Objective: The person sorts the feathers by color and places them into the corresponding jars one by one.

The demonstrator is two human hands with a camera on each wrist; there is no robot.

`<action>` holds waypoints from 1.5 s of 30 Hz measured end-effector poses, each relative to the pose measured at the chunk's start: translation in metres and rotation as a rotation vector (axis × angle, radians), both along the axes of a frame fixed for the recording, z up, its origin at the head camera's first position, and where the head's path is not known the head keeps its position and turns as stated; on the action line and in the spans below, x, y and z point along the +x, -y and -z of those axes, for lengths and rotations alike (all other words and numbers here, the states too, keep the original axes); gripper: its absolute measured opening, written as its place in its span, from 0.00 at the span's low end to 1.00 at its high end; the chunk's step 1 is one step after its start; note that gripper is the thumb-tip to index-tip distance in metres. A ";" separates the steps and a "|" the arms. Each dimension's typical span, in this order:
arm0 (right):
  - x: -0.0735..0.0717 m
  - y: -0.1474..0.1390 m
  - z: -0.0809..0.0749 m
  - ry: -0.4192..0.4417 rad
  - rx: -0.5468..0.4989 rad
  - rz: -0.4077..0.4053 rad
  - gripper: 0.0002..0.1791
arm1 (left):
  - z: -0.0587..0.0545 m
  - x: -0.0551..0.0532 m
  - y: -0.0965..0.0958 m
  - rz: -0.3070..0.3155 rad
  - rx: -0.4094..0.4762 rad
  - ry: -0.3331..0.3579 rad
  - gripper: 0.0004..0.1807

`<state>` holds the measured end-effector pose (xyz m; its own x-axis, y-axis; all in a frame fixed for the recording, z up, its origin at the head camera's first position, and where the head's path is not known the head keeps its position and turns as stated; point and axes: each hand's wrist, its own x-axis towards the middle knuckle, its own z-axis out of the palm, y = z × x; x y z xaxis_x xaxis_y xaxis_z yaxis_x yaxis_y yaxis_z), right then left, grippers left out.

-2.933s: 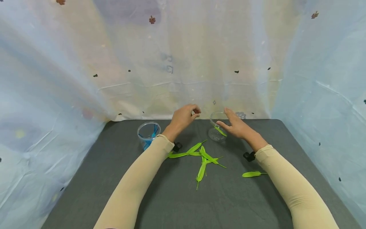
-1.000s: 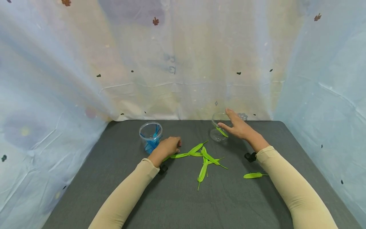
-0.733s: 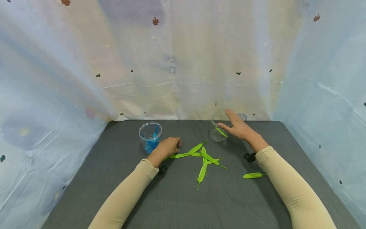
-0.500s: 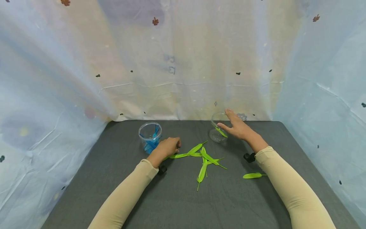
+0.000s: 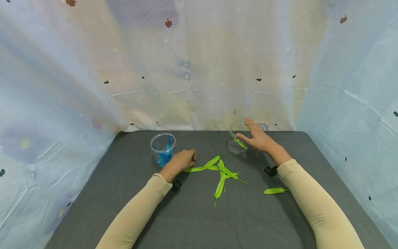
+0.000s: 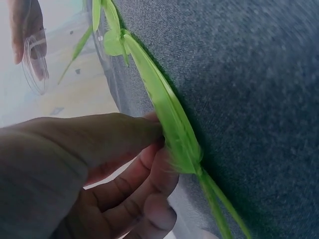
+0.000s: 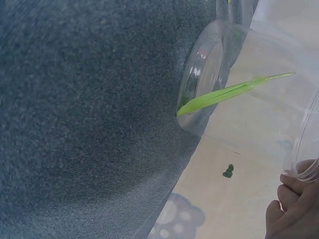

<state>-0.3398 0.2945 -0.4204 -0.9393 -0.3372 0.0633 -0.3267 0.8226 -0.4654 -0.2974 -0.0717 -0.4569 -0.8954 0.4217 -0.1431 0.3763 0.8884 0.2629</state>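
Note:
My left hand (image 5: 182,160) is low at the left end of a spread of green feathers (image 5: 220,188). In the left wrist view, its thumb and fingers pinch the edge of one green feather (image 6: 172,117) close over the cloth. My right hand (image 5: 260,139) holds a clear jar (image 7: 259,50) upright on the table by its upper part, thumb at the near side. Inside that jar leans a single green feather (image 7: 219,95), its quill pointing up. In the right wrist view, fingers (image 7: 294,199) curl at the jar's rim.
Another clear jar (image 5: 157,142) with blue feathers (image 5: 164,158) stands just beyond my left hand. One loose green feather (image 5: 274,191) lies near my right forearm. The dark grey table cloth (image 5: 192,221) ends at a patterned curtain (image 5: 199,62) behind and on both sides.
My left hand has moved from near the clear jar down and left to the green feathers, where it has stayed for the last second. My right hand keeps its place at the jar.

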 end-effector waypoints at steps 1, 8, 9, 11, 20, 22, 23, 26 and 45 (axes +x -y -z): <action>0.000 0.000 0.000 0.000 0.000 0.000 0.56 | 0.000 0.000 0.000 0.001 0.000 -0.003 0.04; -0.001 0.000 0.000 -0.008 -0.007 -0.003 0.57 | 0.001 0.002 0.000 0.035 0.012 -0.070 0.07; -0.002 0.000 0.000 -0.010 -0.007 -0.003 0.57 | -0.001 0.002 -0.001 0.040 0.023 -0.076 0.08; -0.002 0.000 0.001 -0.012 -0.009 -0.003 0.57 | -0.003 0.003 -0.001 0.044 0.055 -0.078 0.07; -0.001 -0.001 0.002 -0.009 -0.011 -0.005 0.57 | -0.010 0.008 0.000 0.049 0.212 -0.083 0.05; -0.001 -0.001 0.002 -0.009 -0.013 -0.006 0.57 | -0.011 0.007 0.001 0.049 0.247 -0.092 0.04; -0.001 -0.001 0.002 -0.008 -0.014 -0.005 0.57 | -0.012 0.006 0.001 0.050 0.264 -0.095 0.04; 0.000 -0.001 0.001 -0.007 -0.018 -0.003 0.57 | -0.015 0.003 0.001 0.046 0.312 -0.100 0.06; 0.000 0.001 0.001 -0.001 -0.022 0.006 0.58 | -0.030 0.000 -0.003 0.022 0.540 -0.289 0.04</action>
<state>-0.3397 0.2940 -0.4219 -0.9412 -0.3301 0.0718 -0.3223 0.8140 -0.4833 -0.2978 -0.0687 -0.4266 -0.8561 0.3860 0.3435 0.5167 0.6489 0.5585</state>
